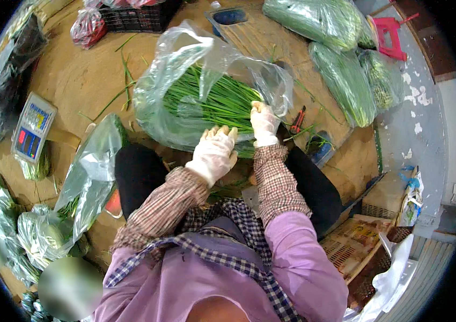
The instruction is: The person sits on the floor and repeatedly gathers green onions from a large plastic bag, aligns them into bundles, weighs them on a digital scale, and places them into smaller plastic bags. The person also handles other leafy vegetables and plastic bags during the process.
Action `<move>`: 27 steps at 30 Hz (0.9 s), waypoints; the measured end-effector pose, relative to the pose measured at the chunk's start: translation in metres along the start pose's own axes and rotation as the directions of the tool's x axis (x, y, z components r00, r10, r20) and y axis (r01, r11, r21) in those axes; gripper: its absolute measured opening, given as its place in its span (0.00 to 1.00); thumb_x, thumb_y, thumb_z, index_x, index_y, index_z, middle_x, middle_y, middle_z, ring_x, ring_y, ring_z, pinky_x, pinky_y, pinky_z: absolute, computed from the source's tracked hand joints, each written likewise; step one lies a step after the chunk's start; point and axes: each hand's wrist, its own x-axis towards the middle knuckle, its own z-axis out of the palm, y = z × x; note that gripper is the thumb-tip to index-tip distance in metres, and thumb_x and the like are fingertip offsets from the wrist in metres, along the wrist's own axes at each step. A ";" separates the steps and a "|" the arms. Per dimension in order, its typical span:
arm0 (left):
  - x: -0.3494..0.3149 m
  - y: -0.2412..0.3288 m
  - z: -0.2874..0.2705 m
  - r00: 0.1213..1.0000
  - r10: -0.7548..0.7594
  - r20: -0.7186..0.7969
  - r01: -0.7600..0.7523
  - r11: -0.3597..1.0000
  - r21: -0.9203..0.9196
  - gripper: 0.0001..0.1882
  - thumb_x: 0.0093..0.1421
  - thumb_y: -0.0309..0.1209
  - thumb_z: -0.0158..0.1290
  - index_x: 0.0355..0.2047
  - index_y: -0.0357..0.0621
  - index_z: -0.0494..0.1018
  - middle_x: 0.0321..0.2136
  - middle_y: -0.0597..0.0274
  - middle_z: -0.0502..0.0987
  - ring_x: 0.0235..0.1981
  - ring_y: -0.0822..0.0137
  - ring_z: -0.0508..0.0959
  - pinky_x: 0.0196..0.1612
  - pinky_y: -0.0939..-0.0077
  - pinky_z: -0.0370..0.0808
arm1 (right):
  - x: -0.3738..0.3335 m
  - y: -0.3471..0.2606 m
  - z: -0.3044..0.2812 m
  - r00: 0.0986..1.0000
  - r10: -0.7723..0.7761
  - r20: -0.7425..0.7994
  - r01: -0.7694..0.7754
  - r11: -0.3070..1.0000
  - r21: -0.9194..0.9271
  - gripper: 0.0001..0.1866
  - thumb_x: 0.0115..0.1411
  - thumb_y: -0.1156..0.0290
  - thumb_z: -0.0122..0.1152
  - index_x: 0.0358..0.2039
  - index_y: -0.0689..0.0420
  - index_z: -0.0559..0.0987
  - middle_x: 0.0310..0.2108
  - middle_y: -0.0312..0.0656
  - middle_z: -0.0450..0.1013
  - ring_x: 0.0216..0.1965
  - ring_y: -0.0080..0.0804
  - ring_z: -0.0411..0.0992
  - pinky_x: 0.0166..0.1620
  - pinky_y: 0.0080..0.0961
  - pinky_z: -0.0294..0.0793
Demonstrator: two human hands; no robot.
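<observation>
A large bundle of long, thin green chives (pixel 212 96) lies in front of me, partly inside a clear plastic bag (pixel 155 121). The bag's loose mouth is bunched up around the leaves on the far side and to the right. My left hand (pixel 214 153), in a whitish glove, rests flat on the near side of the bundle with its fingers stretched out. At the bundle's right end, my right hand (pixel 264 123), gloved too, has its fingers curled round the pale stem ends. Its fingertips are partly hidden.
Bagged greens (pixel 340 80) are piled at the far right beside a pink stool (pixel 389 37). A red-and-black cutter (pixel 298 119) lies right of my right hand. A scale (pixel 34 126) and more bagged greens (pixel 45 231) stand left. A black crate (pixel 137 17) is at the back.
</observation>
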 end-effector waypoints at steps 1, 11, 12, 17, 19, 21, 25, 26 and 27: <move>0.013 0.003 0.017 0.997 -0.052 0.055 0.041 0.980 0.192 0.32 0.49 0.37 0.52 0.53 0.41 0.55 0.49 0.50 0.63 0.53 0.52 0.61 0.56 0.59 0.53 | 0.011 0.019 -0.002 0.998 -0.060 0.016 0.062 0.985 -0.163 0.13 0.49 0.67 0.55 0.36 0.58 0.75 0.32 0.46 0.72 0.36 0.39 0.70 0.41 0.32 0.68; 0.031 -0.041 0.040 0.906 -0.342 0.248 0.362 0.932 -0.038 0.22 0.53 0.44 0.47 0.39 0.37 0.69 0.37 0.46 0.72 0.40 0.52 0.72 0.43 0.66 0.68 | 0.037 0.048 -0.025 0.944 -0.019 0.330 0.121 0.949 -0.290 0.13 0.52 0.66 0.49 0.36 0.58 0.74 0.32 0.47 0.73 0.38 0.42 0.71 0.40 0.35 0.69; 0.033 -0.045 0.038 0.925 -0.350 0.150 0.370 0.920 -0.132 0.20 0.54 0.43 0.46 0.38 0.38 0.70 0.36 0.47 0.73 0.40 0.52 0.72 0.43 0.68 0.68 | 0.037 0.048 -0.039 0.948 -0.082 0.308 0.115 0.989 -0.089 0.13 0.52 0.67 0.50 0.36 0.59 0.74 0.30 0.46 0.73 0.35 0.40 0.71 0.38 0.34 0.69; 0.045 -0.040 0.032 0.919 -0.309 0.244 0.291 0.117 -0.949 0.19 0.53 0.39 0.51 0.41 0.40 0.69 0.29 0.66 0.73 0.29 0.71 0.72 0.30 0.79 0.68 | 0.004 -0.019 -0.131 0.734 -0.084 0.674 -0.479 0.639 0.601 0.13 0.54 0.71 0.51 0.38 0.66 0.71 0.26 0.37 0.71 0.22 0.16 0.65 0.25 0.11 0.62; 0.052 -0.032 0.011 0.894 -0.425 0.139 0.229 0.168 -0.959 0.28 0.52 0.32 0.52 0.53 0.41 0.59 0.46 0.54 0.66 0.44 0.63 0.68 0.45 0.72 0.64 | -0.018 -0.032 -0.150 0.740 -0.094 0.666 -0.545 0.496 0.676 0.14 0.54 0.70 0.51 0.39 0.66 0.70 0.25 0.35 0.70 0.21 0.15 0.64 0.24 0.10 0.61; 0.069 -0.069 0.001 0.873 -0.457 -0.170 -0.018 0.318 -0.948 0.29 0.47 0.19 0.50 0.52 0.41 0.60 0.45 0.56 0.67 0.45 0.64 0.67 0.49 0.73 0.62 | -0.035 -0.044 -0.165 0.708 -0.216 0.673 -0.563 0.402 0.722 0.16 0.55 0.70 0.51 0.41 0.67 0.69 0.25 0.35 0.70 0.20 0.14 0.63 0.23 0.09 0.60; 0.071 -0.099 -0.052 0.905 -0.336 -0.261 -0.033 0.557 -0.830 0.15 0.53 0.24 0.45 0.42 0.38 0.68 0.31 0.56 0.75 0.33 0.65 0.74 0.41 0.74 0.69 | -0.060 -0.049 -0.195 0.659 -0.345 0.669 -0.568 0.354 0.743 0.20 0.55 0.69 0.51 0.45 0.70 0.67 0.24 0.35 0.69 0.17 0.12 0.62 0.21 0.07 0.59; 0.074 -0.115 -0.053 0.918 -0.246 -0.311 0.008 0.797 -0.604 0.13 0.54 0.26 0.46 0.40 0.38 0.70 0.31 0.55 0.75 0.34 0.65 0.74 0.40 0.74 0.69 | -0.065 -0.054 -0.198 0.662 -0.367 0.653 -0.546 0.361 0.756 0.20 0.55 0.69 0.52 0.45 0.70 0.67 0.24 0.35 0.69 0.16 0.12 0.61 0.21 0.07 0.60; 0.070 -0.085 -0.064 0.946 -0.243 -0.215 0.116 0.871 -0.477 0.13 0.55 0.33 0.47 0.37 0.38 0.72 0.32 0.54 0.75 0.36 0.66 0.74 0.40 0.72 0.68 | -0.071 -0.053 -0.202 0.666 -0.352 0.658 -0.531 0.396 0.749 0.20 0.55 0.68 0.52 0.44 0.70 0.68 0.23 0.35 0.69 0.16 0.12 0.61 0.20 0.07 0.60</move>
